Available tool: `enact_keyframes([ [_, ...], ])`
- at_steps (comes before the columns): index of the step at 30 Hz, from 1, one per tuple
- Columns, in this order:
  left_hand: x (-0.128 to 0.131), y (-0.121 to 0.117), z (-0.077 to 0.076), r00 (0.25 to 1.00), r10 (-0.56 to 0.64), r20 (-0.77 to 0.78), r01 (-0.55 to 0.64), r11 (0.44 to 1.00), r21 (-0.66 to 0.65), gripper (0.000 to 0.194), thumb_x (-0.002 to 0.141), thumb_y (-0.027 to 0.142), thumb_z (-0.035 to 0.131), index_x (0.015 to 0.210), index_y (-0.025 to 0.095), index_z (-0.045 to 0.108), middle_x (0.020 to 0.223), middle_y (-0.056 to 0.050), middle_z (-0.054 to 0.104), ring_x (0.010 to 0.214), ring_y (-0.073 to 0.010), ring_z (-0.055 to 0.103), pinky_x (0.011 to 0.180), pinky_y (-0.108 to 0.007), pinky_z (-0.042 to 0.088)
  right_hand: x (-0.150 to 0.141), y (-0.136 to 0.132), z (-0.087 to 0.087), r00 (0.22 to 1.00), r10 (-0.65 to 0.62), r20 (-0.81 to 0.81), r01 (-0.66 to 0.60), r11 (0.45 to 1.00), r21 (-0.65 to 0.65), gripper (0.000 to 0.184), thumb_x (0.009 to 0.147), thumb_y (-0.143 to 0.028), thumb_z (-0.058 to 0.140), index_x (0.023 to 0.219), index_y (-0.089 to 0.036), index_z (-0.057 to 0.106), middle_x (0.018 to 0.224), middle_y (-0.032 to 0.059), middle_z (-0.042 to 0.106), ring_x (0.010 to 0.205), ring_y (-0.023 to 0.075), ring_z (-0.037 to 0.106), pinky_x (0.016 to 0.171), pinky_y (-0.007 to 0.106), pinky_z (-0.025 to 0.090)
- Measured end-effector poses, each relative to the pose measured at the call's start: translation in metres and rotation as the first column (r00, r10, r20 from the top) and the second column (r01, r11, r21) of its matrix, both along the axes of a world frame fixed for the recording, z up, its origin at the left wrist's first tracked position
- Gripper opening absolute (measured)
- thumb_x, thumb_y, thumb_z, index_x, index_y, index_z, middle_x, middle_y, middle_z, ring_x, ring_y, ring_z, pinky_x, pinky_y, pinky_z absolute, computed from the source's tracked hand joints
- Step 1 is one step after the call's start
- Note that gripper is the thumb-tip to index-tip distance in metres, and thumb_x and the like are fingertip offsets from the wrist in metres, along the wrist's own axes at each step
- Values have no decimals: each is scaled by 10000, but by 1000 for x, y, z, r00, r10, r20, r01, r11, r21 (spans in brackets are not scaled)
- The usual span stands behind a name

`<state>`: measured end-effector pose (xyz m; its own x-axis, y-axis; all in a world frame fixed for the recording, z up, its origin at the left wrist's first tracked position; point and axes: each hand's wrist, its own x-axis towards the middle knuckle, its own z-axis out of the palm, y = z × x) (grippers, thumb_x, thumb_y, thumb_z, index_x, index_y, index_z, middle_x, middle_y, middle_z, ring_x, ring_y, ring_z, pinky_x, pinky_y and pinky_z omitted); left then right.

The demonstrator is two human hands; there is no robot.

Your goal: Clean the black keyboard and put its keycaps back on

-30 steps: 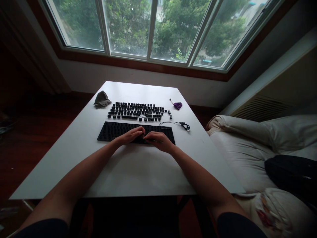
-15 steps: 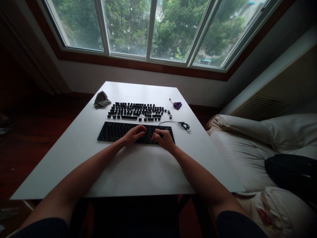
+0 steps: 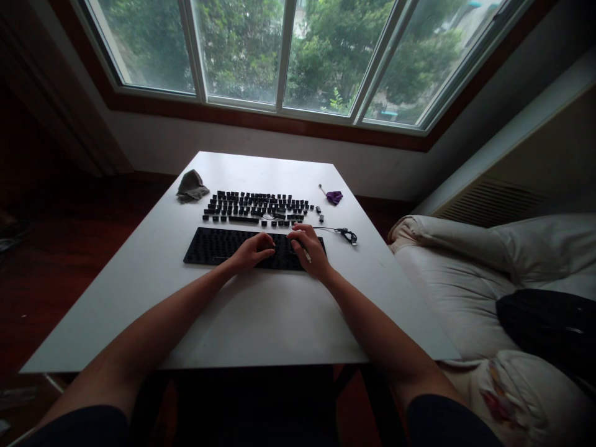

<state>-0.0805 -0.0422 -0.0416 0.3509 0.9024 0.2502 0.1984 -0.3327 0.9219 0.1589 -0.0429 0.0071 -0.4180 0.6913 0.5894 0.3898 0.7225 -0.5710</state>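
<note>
- Black keyboard [image 3: 214, 245], flat on the white surface [image 3: 261, 310]; lots of little bumps on top, right part mostly under the right grip [image 3: 318, 253].
- Right grip: closed lightly around a thin stick [image 3: 308, 255], with a pale end poking out, and pointer fingers stretched toward the keyboard's far edge.
- Left grip [image 3: 250, 252]: curled over the middle of the keyboard, thumb and finger close together. Too small and dark to tell if holding anything.
- Just changed: right grip moved up and opened out a bit over the keyboard, after being curled lower down. Pale end of the stick now easy to see. So, fingers now close to the far edge, near the loose key caps [image 3: 244, 220].
- Different from the earliest view: both grips close together over the keyboard then, with a gap between now. Left grip in almost the same spot.
- Beyond the keyboard: loose black key caps in rows, looking about the same as before. A few maybe hidden by fingers.
- Right of the keyboard: cord [image 3: 347, 235] in a small bundle, not moved.
- Farther off, beyond the keyboard: grey cloth [image 3: 190, 187] to the left, purple cloth [image 3: 334, 197] to the right, both just as before.
</note>
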Motion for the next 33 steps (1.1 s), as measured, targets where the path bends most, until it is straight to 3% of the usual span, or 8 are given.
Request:
enact_keyframes([
  [8, 1, -1, 1, 1000, -23, 12, 23, 999, 38, 294, 883, 371, 680, 1092, 173, 624, 1002, -47, 653, 840, -152, 594, 797, -295, 491, 3, 2, -3, 992, -30, 121, 16, 994, 109, 200, 1007, -349, 528, 1004, -241, 697, 1285, 116, 546, 1227, 275, 527, 1052, 445, 463],
  [14, 1, -1, -1, 999, -17, 34, 16, 1000, 22, 370, 865, 357, 706, 1170, 179, 596, 1038, -63, 671, 843, -152, 612, 769, -286, 495, 0, 6, -13, 980, 83, 182, -93, 995, 47, 174, 1015, -252, 491, 1040, -226, 661, 975, 75, 700, 934, 227, 641, 897, 381, 492],
  [21, 0, -4, 5, 1000, -20, -4, 20, 1000, 0, 355, 840, 402, 732, 1081, 171, 610, 872, -16, 642, 764, -137, 590, 715, -260, 485, -4, 4, -25, 944, 109, 312, -128, 991, 40, 304, 963, -278, 605, 1261, -224, 627, 1020, 73, 731, 864, 213, 670, 790, 322, 497],
  [33, 1, -7, 12, 999, -16, -51, 17, 1000, 26, 277, 876, 395, 684, 1031, 174, 622, 942, -33, 675, 807, -150, 605, 753, -273, 485, -6, 5, -30, 945, 45, 323, -71, 995, 69, 218, 939, -275, 639, 1147, -226, 682, 1006, 67, 747, 874, 207, 682, 784, 301, 495],
])
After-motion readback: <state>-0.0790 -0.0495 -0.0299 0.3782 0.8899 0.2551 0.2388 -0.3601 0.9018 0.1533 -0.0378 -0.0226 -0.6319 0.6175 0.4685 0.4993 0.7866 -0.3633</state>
